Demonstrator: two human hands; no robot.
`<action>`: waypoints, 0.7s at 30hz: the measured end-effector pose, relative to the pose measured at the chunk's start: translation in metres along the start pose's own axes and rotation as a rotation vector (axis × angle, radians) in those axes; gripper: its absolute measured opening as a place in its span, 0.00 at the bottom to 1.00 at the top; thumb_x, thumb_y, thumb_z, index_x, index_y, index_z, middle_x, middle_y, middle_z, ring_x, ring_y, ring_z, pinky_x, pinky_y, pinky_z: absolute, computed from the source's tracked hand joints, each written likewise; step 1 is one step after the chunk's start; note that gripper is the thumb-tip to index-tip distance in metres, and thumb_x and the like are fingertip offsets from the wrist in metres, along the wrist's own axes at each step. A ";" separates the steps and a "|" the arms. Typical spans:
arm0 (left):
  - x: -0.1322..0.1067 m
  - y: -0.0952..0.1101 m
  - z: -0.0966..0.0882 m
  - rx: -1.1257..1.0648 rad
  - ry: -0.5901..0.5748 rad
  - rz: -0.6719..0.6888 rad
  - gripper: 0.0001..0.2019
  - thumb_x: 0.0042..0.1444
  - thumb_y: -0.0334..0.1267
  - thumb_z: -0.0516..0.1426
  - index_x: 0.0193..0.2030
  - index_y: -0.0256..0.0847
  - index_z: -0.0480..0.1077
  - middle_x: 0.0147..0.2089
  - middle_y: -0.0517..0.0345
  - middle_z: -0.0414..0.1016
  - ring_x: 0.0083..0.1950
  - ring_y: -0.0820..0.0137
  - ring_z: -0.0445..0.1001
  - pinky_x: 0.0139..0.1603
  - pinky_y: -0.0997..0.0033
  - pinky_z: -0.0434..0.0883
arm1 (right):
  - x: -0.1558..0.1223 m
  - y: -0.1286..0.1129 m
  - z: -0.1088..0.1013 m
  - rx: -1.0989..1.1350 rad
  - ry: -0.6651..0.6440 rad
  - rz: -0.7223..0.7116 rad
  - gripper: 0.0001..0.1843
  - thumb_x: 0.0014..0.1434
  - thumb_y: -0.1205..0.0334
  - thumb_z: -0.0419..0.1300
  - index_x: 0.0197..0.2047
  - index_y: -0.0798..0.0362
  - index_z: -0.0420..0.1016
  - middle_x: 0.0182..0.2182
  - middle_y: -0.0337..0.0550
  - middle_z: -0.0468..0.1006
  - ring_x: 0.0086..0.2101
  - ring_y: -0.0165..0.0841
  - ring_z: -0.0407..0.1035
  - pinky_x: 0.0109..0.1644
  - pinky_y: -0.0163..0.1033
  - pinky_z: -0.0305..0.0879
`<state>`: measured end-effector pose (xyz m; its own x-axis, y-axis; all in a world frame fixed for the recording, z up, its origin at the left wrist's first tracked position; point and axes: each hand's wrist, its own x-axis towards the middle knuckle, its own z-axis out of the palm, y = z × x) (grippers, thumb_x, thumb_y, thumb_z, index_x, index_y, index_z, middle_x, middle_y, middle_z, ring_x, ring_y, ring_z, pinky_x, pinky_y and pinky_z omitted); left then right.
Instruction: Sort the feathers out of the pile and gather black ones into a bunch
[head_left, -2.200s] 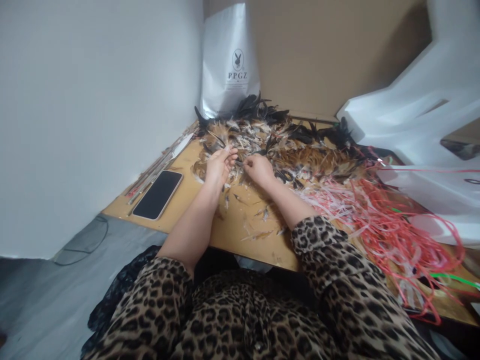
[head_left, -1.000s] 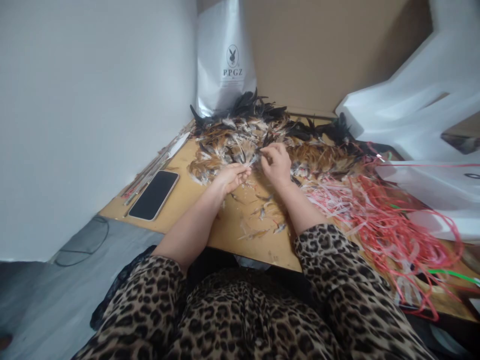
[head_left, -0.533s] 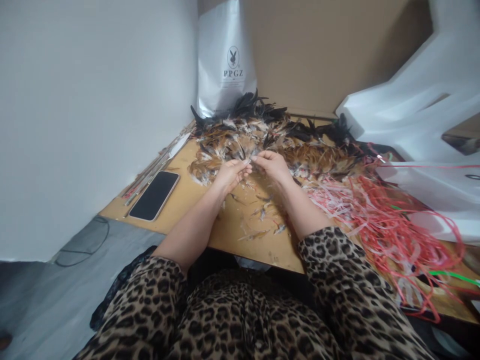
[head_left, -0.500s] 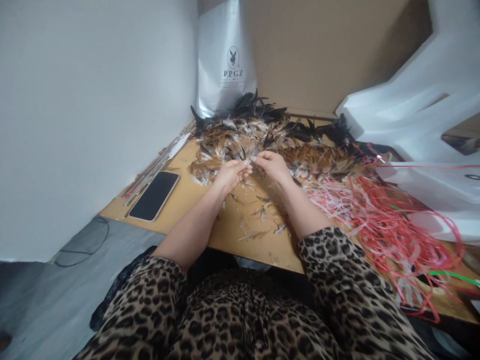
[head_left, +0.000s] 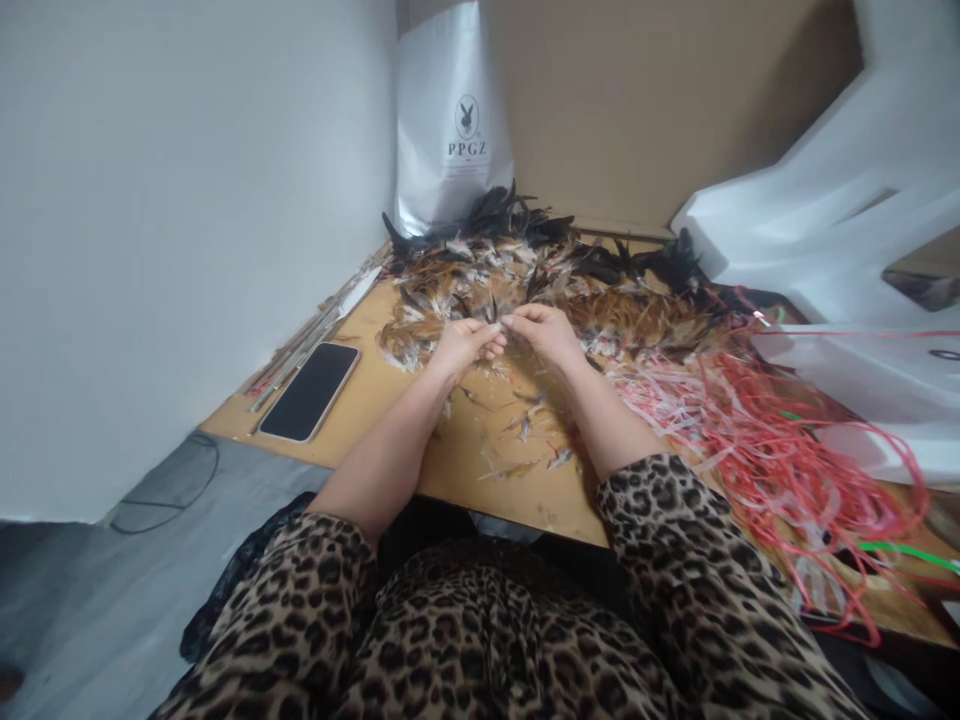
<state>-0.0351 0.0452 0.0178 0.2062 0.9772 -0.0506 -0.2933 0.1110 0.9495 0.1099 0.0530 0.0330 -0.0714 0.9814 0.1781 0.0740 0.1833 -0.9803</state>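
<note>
Where the left hand [head_left: 463,345] and right hand [head_left: 551,335] meet fingertip to fingertip, whatever lies between them is too small to tell. The white bag [head_left: 454,120] loses its top at the frame's edge; white sheets [head_left: 825,230] run off right.

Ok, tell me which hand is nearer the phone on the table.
Left. The left hand is at the edge of the feather pile, right of the phone, apart from it; the right hand lies further right, beyond the left.

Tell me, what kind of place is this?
Probably a small handcraft workbench: brown and black feathers lie heaped on the wooden tabletop, with tangled red and pink plastic cords beside them.
</note>
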 end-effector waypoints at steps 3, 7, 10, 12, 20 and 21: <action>0.004 0.007 -0.008 -0.104 0.120 0.085 0.08 0.48 0.35 0.60 0.32 0.31 0.71 0.29 0.54 0.76 0.22 0.82 0.69 0.23 0.84 0.64 | 0.003 0.002 0.000 -0.001 0.048 0.015 0.16 0.41 0.54 0.63 0.30 0.57 0.75 0.18 0.35 0.68 0.19 0.23 0.54 0.24 0.32 0.52; 0.010 0.016 -0.023 -0.252 0.277 0.178 0.08 0.50 0.36 0.59 0.34 0.34 0.71 0.32 0.55 0.77 0.23 0.83 0.70 0.24 0.85 0.65 | 0.008 0.007 -0.001 -0.176 0.068 -0.018 0.14 0.41 0.55 0.62 0.28 0.58 0.76 0.21 0.38 0.72 0.20 0.24 0.57 0.26 0.32 0.54; 0.012 0.019 -0.030 -0.304 0.324 0.198 0.08 0.50 0.37 0.59 0.35 0.34 0.70 0.33 0.56 0.77 0.24 0.83 0.71 0.25 0.85 0.65 | 0.016 0.010 0.002 -0.355 0.007 -0.039 0.12 0.43 0.57 0.61 0.26 0.59 0.76 0.21 0.38 0.73 0.21 0.24 0.58 0.27 0.32 0.55; 0.012 0.020 -0.030 -0.316 0.336 0.197 0.08 0.51 0.37 0.59 0.35 0.34 0.70 0.33 0.56 0.77 0.25 0.83 0.71 0.25 0.85 0.66 | 0.021 0.013 0.006 -0.468 -0.035 -0.057 0.12 0.44 0.58 0.60 0.25 0.59 0.76 0.20 0.38 0.72 0.21 0.25 0.59 0.27 0.32 0.55; 0.014 0.018 -0.032 -0.339 0.360 0.183 0.09 0.50 0.38 0.59 0.36 0.35 0.70 0.34 0.56 0.77 0.25 0.83 0.72 0.25 0.85 0.65 | 0.032 0.022 0.034 -0.829 -0.018 0.009 0.11 0.43 0.57 0.58 0.23 0.55 0.76 0.19 0.40 0.72 0.22 0.27 0.62 0.27 0.32 0.54; 0.015 0.017 -0.032 -0.341 0.355 0.193 0.08 0.51 0.37 0.59 0.36 0.35 0.70 0.33 0.56 0.77 0.25 0.83 0.72 0.25 0.85 0.65 | 0.032 0.023 0.036 -0.848 -0.025 0.014 0.10 0.43 0.58 0.57 0.22 0.55 0.76 0.18 0.40 0.71 0.22 0.26 0.61 0.27 0.32 0.53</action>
<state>-0.0674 0.0672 0.0235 -0.1930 0.9803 -0.0428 -0.5939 -0.0820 0.8004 0.0732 0.0864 0.0130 -0.0860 0.9841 0.1552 0.7950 0.1617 -0.5846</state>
